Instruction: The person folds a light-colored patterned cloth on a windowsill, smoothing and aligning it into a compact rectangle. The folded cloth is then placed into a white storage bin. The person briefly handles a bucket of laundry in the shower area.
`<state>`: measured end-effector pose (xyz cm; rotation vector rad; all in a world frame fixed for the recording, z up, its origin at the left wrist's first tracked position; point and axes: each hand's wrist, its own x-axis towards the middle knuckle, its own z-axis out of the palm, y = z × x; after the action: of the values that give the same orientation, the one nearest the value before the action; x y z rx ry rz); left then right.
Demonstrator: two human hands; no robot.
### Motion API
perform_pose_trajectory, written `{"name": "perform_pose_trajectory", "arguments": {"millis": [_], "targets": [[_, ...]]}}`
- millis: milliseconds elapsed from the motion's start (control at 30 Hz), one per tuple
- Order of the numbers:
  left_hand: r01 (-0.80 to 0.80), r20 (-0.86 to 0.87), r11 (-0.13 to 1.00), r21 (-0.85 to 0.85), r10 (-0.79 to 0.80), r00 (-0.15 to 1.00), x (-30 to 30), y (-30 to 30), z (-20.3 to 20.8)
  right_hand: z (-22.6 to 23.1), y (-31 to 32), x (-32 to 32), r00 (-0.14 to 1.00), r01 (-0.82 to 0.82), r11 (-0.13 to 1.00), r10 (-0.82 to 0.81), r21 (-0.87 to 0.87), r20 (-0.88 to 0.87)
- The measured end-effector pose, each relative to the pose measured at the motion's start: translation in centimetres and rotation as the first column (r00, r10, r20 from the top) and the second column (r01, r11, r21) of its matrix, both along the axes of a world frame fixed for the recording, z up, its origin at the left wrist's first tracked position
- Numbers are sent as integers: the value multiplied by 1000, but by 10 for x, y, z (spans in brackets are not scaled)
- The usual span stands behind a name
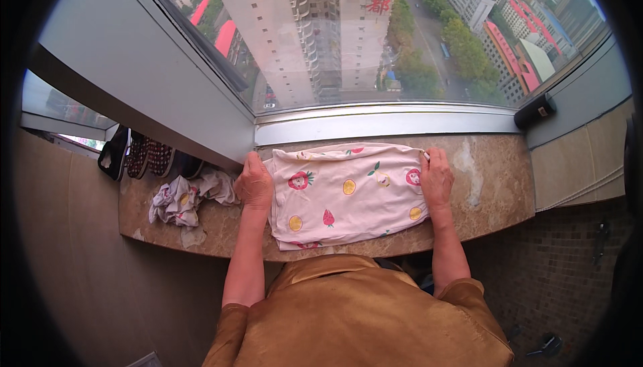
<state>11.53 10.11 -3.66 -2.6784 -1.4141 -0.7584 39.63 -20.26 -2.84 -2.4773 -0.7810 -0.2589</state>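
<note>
A pale pink garment with a fruit print (349,206) lies folded into a rough rectangle on the marble-patterned window ledge (492,193). Its exact kind I cannot tell. My left hand (255,183) is closed at the garment's far left corner, fingers curled around the edge. At the far right corner, my right hand (436,178) pinches the fabric between thumb and fingers. The cloth between the hands looks fairly flat, with a loose fold along its far edge.
A crumpled printed cloth (179,201) lies left of my left hand. Behind it, several dark shoes (144,153) stand by the window frame (161,65). A black cylinder (535,111) sits at the ledge's far right corner. The window glass (321,45) rises along the far side.
</note>
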Motion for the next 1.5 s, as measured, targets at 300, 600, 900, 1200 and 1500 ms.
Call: {"name": "perform_pose_trajectory", "arguments": {"millis": [300, 600, 900, 1200, 1500], "targets": [[509, 82, 860, 23, -509, 857, 55, -21, 40, 6, -1, 1, 997, -78, 996, 79, 53, -24], [439, -6, 766, -469, -500, 866, 53, 5, 32, 8, -6, 10, 976, -123, 992, 123, 8, -181], [595, 30, 702, -391, -637, 771, 33, 9, 38, 6, -21, 28, 838, -143, 935, 288, 324, -463], [640, 360, 532, -555, -540, 761, 21, 22, 96, 61, -28, 36, 805, -362, 885, 455, 294, -380], [646, 196, 736, 201, -676, 710, 2, -30, 195, 156, -38, 3, 924, -381, 828, 362, 411, 127]]}}
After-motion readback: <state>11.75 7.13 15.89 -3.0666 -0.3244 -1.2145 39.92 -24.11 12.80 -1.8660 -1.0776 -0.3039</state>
